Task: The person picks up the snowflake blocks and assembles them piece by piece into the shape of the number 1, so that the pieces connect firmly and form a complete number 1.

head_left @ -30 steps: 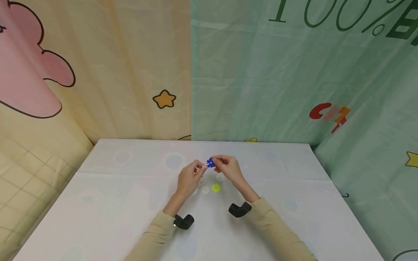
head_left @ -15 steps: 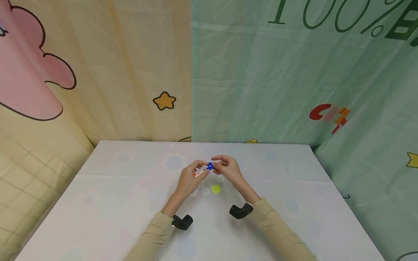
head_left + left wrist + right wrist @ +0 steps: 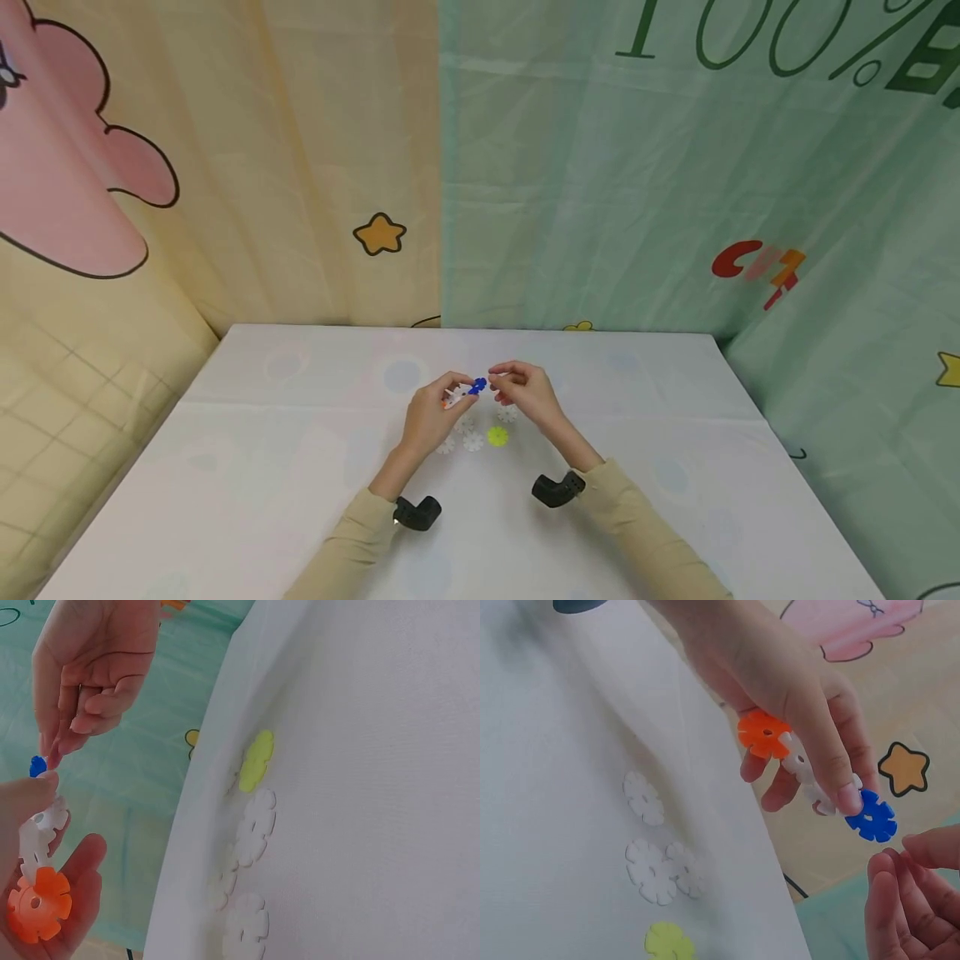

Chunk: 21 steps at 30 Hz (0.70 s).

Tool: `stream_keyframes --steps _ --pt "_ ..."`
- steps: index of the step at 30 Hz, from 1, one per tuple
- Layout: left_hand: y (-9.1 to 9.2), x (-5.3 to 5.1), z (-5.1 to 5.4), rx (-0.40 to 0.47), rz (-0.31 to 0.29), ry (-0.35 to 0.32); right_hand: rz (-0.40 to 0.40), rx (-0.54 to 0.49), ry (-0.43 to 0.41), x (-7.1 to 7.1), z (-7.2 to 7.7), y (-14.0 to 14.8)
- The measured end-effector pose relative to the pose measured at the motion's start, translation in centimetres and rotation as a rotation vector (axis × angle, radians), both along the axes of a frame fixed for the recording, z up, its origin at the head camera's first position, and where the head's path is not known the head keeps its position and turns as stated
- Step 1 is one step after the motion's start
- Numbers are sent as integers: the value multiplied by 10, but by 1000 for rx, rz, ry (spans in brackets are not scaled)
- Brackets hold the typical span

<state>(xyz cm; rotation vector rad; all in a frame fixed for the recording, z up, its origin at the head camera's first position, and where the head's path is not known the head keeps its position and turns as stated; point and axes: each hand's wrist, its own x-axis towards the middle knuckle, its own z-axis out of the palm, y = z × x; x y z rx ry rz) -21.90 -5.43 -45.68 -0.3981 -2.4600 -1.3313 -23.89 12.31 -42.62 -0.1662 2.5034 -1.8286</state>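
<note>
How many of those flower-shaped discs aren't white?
3: a blue flower disc and an orange flower disc in the left hand, a yellow flower disc on the table. Others may be hidden.

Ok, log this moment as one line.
left grip: holds orange-white-blue disc chain | right grip: beside blue disc, apart, nothing visibly held | table: yellow disc, white discs

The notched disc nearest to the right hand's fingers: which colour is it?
Blue; this notched disc shows best in the right wrist view.
</note>
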Motion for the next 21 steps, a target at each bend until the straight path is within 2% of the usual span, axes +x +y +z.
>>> stream_keyframes --steps 7,14,21 --pt "-6 0 -1 4 37 -13 17 57 42 -1 -12 8" --pt "-12 1 1 15 43 -77 -21 107 32 -4 -20 15" --pt "-15 0 0 14 47 -88 -31 146 13 -7 -24 19"
